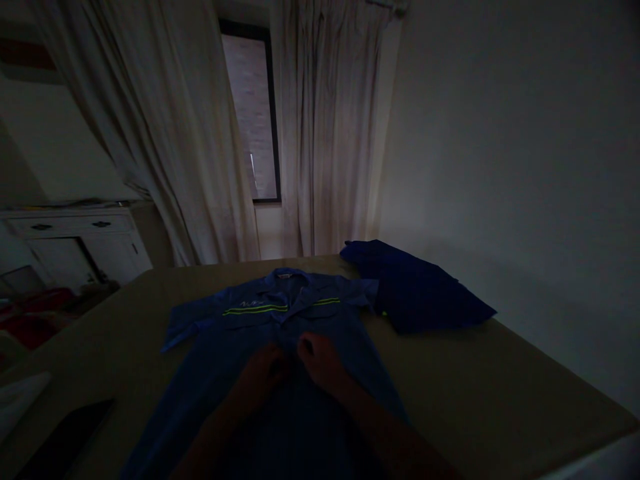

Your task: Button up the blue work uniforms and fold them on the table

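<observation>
A blue short-sleeved work shirt (225, 347) lies front up on the table, collar away from me, with yellow-green stripes across the chest and white lettering on one side. Its collar is spread at the neck. Both hands are at the middle of its front, just below the chest stripes. My left hand (265, 372) is closed with curled fingers at the front edge. Close beside it, my right hand (321, 360) is closed too, thumb and forefinger bent together on the cloth. Dim light hides the exact fingertips and any buttons.
Dark blue folded cloth (425, 287) lies at the table's back right, touching the shirt's sleeve. A dark flat object (67, 440) and a pale item (20, 400) are at the left on the table (470, 387). Curtains (330, 133), a window and a white cabinet (75, 230) stand behind.
</observation>
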`<action>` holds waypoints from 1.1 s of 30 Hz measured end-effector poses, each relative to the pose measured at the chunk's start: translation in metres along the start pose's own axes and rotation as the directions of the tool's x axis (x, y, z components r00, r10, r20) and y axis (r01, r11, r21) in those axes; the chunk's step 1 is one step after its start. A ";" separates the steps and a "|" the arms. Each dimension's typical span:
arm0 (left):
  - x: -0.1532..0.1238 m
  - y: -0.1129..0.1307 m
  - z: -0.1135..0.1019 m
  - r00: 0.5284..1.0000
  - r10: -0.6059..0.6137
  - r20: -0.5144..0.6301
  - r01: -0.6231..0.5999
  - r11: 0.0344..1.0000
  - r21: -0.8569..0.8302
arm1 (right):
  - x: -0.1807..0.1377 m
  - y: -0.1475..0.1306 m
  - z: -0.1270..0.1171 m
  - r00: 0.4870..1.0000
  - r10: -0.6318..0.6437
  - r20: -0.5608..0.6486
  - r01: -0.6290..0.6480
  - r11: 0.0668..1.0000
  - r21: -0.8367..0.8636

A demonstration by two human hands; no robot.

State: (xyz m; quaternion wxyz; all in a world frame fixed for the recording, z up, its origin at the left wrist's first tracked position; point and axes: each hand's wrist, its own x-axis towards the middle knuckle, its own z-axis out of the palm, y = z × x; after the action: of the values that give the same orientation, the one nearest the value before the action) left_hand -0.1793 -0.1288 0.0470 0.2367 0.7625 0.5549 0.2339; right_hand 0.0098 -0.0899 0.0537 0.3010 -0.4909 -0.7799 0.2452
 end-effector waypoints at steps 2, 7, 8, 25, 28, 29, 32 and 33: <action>-0.001 -0.002 0.000 1.000 -0.017 0.006 0.017 0.999 -0.040 | 0.002 0.002 0.000 1.000 -0.002 0.005 0.001 0.993 0.116; -0.004 0.000 0.001 0.998 -0.054 -0.038 0.051 0.996 -0.078 | 0.001 0.004 0.004 0.997 0.023 0.079 -0.039 0.977 0.208; -0.005 0.002 0.001 0.997 -0.057 -0.048 0.053 0.995 -0.089 | 0.001 0.004 0.004 0.996 0.010 0.088 -0.028 0.977 0.211; -0.008 0.016 -0.012 0.999 -0.050 -0.007 0.050 0.994 -0.094 | -0.001 0.005 -0.012 0.966 0.029 0.256 -0.087 0.972 0.217; -0.009 0.017 -0.014 0.999 -0.051 -0.007 0.050 0.994 -0.101 | 0.000 0.009 -0.014 0.938 -0.037 0.344 -0.086 0.937 0.337; -0.009 0.017 -0.014 0.999 -0.052 -0.013 0.051 0.994 -0.101 | 0.000 0.009 -0.014 0.934 -0.052 0.353 -0.087 0.926 0.368; -0.010 0.016 -0.015 0.997 -0.055 -0.049 0.050 0.993 -0.104 | -0.002 0.009 -0.016 0.941 -0.046 0.336 -0.102 0.906 0.411; -0.010 0.016 -0.016 0.997 -0.050 -0.058 0.043 0.993 -0.109 | -0.002 0.008 -0.016 0.944 -0.035 0.328 -0.111 0.902 0.417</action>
State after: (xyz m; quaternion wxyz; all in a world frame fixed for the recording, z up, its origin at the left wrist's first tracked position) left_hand -0.1803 -0.1412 0.0678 0.2659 0.7281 0.5659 0.2808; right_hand 0.0271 -0.0873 0.0592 0.2632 -0.3802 -0.7357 0.4949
